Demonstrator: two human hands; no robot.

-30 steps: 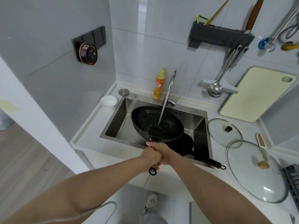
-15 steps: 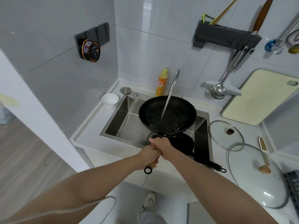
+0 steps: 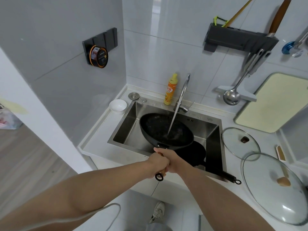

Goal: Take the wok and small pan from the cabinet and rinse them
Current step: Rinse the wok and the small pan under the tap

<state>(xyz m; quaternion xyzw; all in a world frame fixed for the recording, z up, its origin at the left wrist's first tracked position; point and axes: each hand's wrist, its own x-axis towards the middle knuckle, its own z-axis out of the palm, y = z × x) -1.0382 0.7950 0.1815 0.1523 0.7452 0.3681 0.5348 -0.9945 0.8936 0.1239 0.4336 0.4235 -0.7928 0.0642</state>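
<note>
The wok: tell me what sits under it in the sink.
Under the wok, which both hands hold by its handle, the small pan lies in the sink, its handle reaching over the front rim. The wok covers part of the pan and the sink floor below.

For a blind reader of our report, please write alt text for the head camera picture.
Both hands, left hand and right hand, hold the handle of a black wok over a steel sink while the faucet runs water into it. A small pan lies under the wok; two glass lids rest on the counter to the right.
</note>
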